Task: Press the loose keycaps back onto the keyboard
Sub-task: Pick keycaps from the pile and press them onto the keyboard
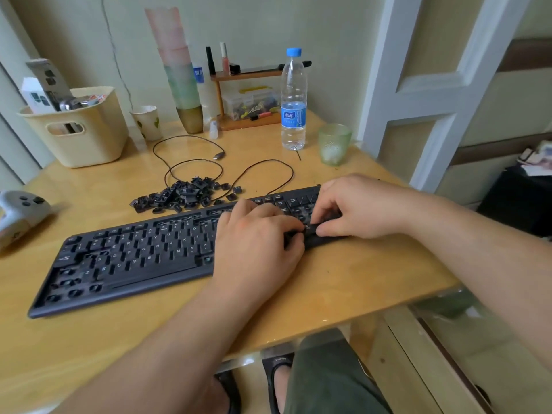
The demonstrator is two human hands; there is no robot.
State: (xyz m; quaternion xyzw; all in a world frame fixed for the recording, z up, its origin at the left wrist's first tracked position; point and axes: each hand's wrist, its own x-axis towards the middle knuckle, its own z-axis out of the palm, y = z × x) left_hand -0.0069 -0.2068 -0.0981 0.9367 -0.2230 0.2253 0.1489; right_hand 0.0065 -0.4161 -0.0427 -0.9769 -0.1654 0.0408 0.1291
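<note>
A black keyboard [128, 258] lies slanted across the wooden table [343, 282], with several empty key sockets at its left end. Behind it sits a heap of loose black keycaps [185, 195]. My left hand [257, 243] rests on the keyboard's right part, fingers curled toward a black keycap [309, 230] near the front edge. My right hand [355, 207] comes from the right, and its curled fingers and thumb pinch the same keycap. The keys under both hands are hidden.
The keyboard's thin black cable [191, 162] loops behind the keycaps. A water bottle [293, 100] and a green cup [334, 144] stand at the back right. A cream basket [77, 127], a paper cup [147, 122] and a controller [21, 210] sit to the left.
</note>
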